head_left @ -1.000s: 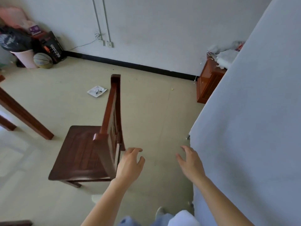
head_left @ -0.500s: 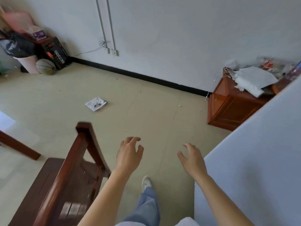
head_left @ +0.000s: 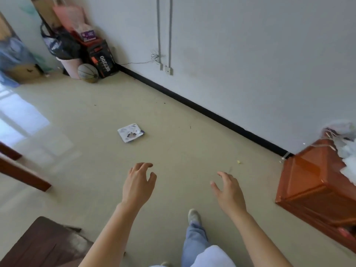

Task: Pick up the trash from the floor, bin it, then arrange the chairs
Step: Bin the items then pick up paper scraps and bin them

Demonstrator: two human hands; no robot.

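A flat white wrapper with blue print point(head_left: 131, 132) lies on the beige floor, ahead of both hands. My left hand point(head_left: 139, 185) hovers in the air below it, fingers apart and curled, holding nothing. My right hand point(head_left: 229, 191) is further right at about the same height, also open and empty. A pink bin lined with a black bag point(head_left: 66, 54) stands in the far left corner. Only a corner of the dark wooden chair point(head_left: 41, 245) shows at the bottom left, behind my left forearm.
A basketball point(head_left: 88, 72) and a black box point(head_left: 102, 59) sit beside the bin. An orange-brown wooden cabinet point(head_left: 316, 191) with white clutter on top stands at the right. Dark wooden table legs point(head_left: 23, 173) cross the left edge. My foot point(head_left: 194, 215) is stepping forward.
I have walked forward past the chair, which has slid down to the bottom left corner. The wrapper and corner bin now look closer. Both hands stay open and empty.
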